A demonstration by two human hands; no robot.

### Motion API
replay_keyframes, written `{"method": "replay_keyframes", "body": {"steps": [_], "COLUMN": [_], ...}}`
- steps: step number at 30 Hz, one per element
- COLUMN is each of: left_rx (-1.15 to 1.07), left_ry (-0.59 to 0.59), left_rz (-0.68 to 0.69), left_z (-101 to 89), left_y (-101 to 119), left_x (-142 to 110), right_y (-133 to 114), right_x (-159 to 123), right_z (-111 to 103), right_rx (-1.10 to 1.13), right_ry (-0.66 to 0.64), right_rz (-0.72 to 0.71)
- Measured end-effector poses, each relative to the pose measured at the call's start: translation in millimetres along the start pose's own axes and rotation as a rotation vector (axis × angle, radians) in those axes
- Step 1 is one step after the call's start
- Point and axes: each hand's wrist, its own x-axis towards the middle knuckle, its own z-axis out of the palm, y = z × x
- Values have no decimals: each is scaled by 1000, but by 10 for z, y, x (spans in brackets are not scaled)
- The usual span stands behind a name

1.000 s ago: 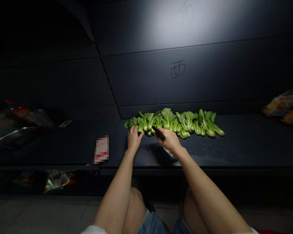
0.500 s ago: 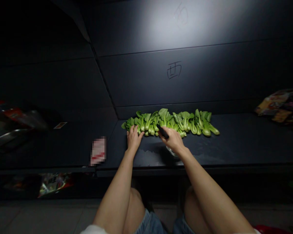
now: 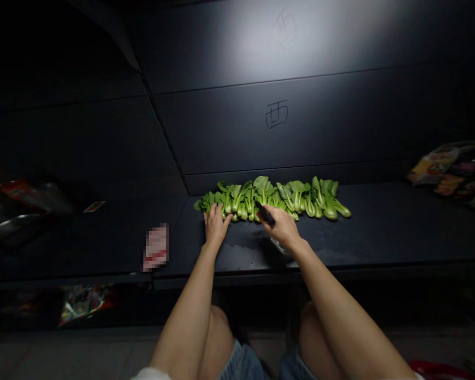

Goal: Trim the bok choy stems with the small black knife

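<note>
A row of green bok choy (image 3: 263, 192) lies along the back of the dark shelf (image 3: 380, 227), leaves toward the back panel and pale stems toward me. At the left end of the row, my left hand (image 3: 216, 226) rests with its fingers spread over the stems. My right hand (image 3: 282, 228) is closed around a spray bottle (image 3: 265, 214), whose black head points toward the middle of the row. Below the hand a bit of its clear body shows; the rest is hidden by my hand and wrist. Wet patches glisten on the shelf in front of the stems.
Colourful packaged goods (image 3: 451, 169) sit at the far right. A blurred-out pinkish card (image 3: 156, 248) lies to the left, with a small card (image 3: 94, 207) behind it. Blurry packages (image 3: 31, 195) stand far left, and a shiny bag (image 3: 83, 303) is on a lower level.
The view has turned slightly, so the scene slides left. My right hand with the spray bottle has moved a little right along the row; my left hand stays near the left end.
</note>
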Motion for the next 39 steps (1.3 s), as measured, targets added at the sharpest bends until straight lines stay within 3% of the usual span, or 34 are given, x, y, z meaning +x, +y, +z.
{"method": "replay_keyframes", "body": {"steps": [12,39], "left_rx": [-4,-21], "left_ry": [20,19], "left_rz": [33,89], "left_z": [20,89], "left_y": [116,302], "left_x": [15,12], "right_y": [192,335], "right_x": [-27,-79], "right_z": [-2,-125], "right_rx": [27,44], "right_ry": [46,110], "right_rz": [21,113]}}
